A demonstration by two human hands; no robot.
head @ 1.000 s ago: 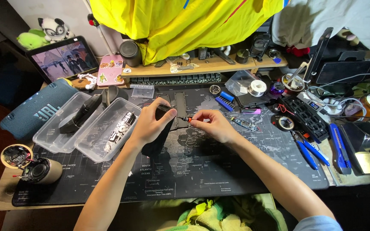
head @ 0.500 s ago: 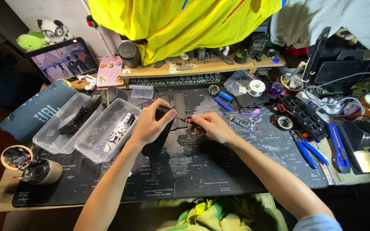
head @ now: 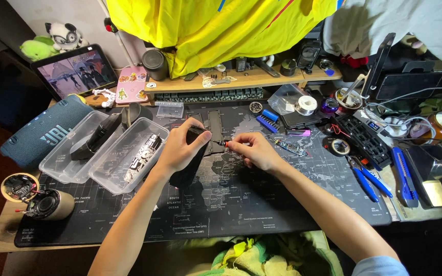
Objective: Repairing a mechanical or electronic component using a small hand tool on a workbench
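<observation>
Left hand (head: 180,148) wrapped around a black device (head: 193,156) at the middle of the bench (head: 262,204), fingers curled shut over its top end. Right hand (head: 254,151) at 3 o'clock of it, fingertips pinched on a thin tool (head: 224,144), possibly a small screwdriver, tip touching the device's upper edge. Two clear plastic trays (head: 103,153) at 9 o'clock of the left hand, one holding a dark part. Blue pliers (head: 367,176) and a tape roll (head: 339,147) at 3 o'clock, well apart from the right hand. Risk from here: tool tip slipping off and scratching the casing or jabbing the left thumb, caused by the closeness of tip and thumb; tiny loose parts rolling off onto the dark, patterned mat (head: 231,214) and getting lost.
</observation>
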